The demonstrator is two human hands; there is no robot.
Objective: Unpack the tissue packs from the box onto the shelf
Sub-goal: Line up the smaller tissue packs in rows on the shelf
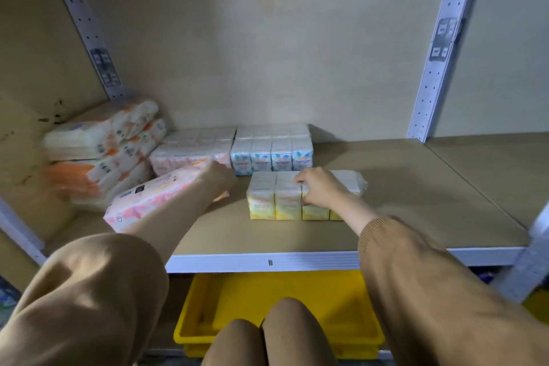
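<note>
On the brown shelf board (416,187) my right hand (322,187) grips the top of a yellow multi-pack of tissues (276,202) that stands in the middle. My left hand (218,177) holds the far end of a long pink tissue pack (151,202), which lies tilted at the left front. Behind them stand a blue multi-pack (271,153) and a pale pink one (190,151) against the back wall. Orange-and-white tissue packs (101,151) are piled in the left corner. No box is in view.
White perforated uprights (439,47) frame the shelf, and a white metal lip (267,261) runs along its front edge. A yellow plastic bin (202,321) sits below the shelf, behind my knees. The right half of the board is bare.
</note>
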